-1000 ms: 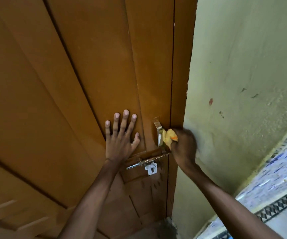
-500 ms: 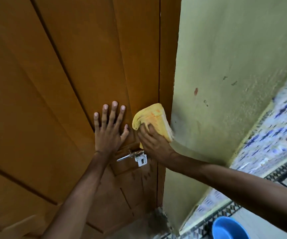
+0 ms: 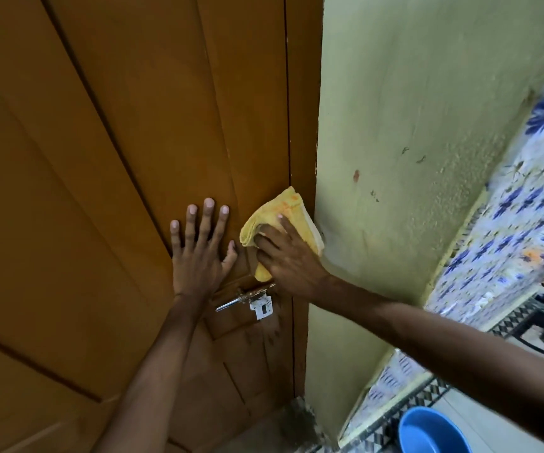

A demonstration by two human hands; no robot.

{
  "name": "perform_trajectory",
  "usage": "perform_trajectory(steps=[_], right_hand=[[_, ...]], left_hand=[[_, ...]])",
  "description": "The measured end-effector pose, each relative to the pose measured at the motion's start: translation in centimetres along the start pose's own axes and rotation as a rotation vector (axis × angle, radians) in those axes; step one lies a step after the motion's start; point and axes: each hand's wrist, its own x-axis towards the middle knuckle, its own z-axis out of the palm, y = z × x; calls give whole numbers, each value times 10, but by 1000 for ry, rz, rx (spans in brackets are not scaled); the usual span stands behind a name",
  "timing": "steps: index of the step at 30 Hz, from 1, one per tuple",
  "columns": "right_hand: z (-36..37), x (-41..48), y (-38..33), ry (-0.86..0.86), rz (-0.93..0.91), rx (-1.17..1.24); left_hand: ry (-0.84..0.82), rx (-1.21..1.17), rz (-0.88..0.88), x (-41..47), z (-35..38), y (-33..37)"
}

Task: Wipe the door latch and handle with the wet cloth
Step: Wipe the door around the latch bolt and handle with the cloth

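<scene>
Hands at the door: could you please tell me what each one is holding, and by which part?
The right hand presses the folded yellow cloth by its lower middle against the door; the left hand holds nothing.

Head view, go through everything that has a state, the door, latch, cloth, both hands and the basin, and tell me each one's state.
Door: shut against its frame.
Latch: uncovered, below the cloth; bolt position unclear.
Cloth: folded, pressed on the door.
Left hand: flat, fingers spread on the door.
Right hand: pressing the cloth.
Basin: upright on the floor; contents unclear.

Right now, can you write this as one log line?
left hand: flat on door | right hand: pressing yellow cloth over handle | latch: uncovered
</scene>
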Motion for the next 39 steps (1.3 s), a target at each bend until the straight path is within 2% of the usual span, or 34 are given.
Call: perform_trajectory(steps=[5, 8, 11, 13, 15, 17, 19, 22, 24, 30, 35, 39], right_hand=[[19, -35, -40, 121, 299, 287], [18, -54, -54, 102, 536, 648], [6, -64, -56, 149, 974, 895], [-6, -59, -53, 209, 1389, 1167], [-8, -48, -44, 174, 1755, 1498], [-10, -31, -37, 119, 1938, 1872], [-16, -11, -35, 124, 2004, 2064], [-27, 2, -42, 164, 2005, 2088], [-28, 0, -47, 128, 1989, 2133], [-30, 6, -42, 104, 2073, 2016], [-31, 4, -39, -10, 2080, 1901], [-39, 13, -32, -7, 2110, 1869]], left_hand=[[-1, 3, 3, 0, 1, 1], [-1, 10, 7, 0, 2, 0], [0, 8, -1, 1, 2, 0], [-1, 13, -6, 1, 3, 0], [2, 21, -3, 1, 4, 0], [8, 24, -4, 1, 4, 0], [13, 33, -2, 1, 4, 1], [22, 24, 2, 0, 5, 1], [32, 22, 5, 0, 7, 1], [42, 19, 3, 0, 8, 1], [55, 25, 5, -1, 11, 0], [60, 34, 16, 0, 10, 0]])
